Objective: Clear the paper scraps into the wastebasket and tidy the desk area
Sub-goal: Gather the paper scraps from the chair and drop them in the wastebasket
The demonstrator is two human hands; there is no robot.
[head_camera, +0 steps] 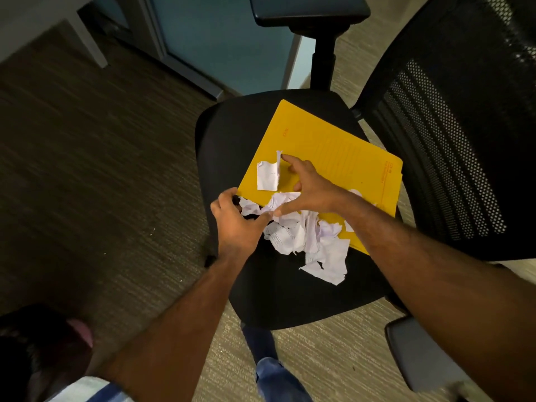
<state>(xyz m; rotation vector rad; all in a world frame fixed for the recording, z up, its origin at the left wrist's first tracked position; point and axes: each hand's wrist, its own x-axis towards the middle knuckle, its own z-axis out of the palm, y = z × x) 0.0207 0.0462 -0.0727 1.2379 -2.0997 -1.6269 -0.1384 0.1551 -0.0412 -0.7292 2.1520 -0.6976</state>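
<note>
A black padded chair seat (232,140) sits in the middle, on a brown striped carpet (87,169). A flat yellow card folder (333,146) lies on the far right part of the seat. A pile of white torn paper scraps (313,242) lies on the near edge of the folder and spills onto the seat. One more square white scrap (266,175) lies alone on the folder, just past the pile.

The person's left hand (235,221) is at the left end of the pile. Its fingers are curled and its thumb presses a scrap. It seems to be pinching the paper, but that part is hard to see.

The right hand (311,190) is spread wide over the pile. Its pointer finger (290,160) touches the lone scrap.

The black mesh chair back (449,140) stands on the right.
</note>
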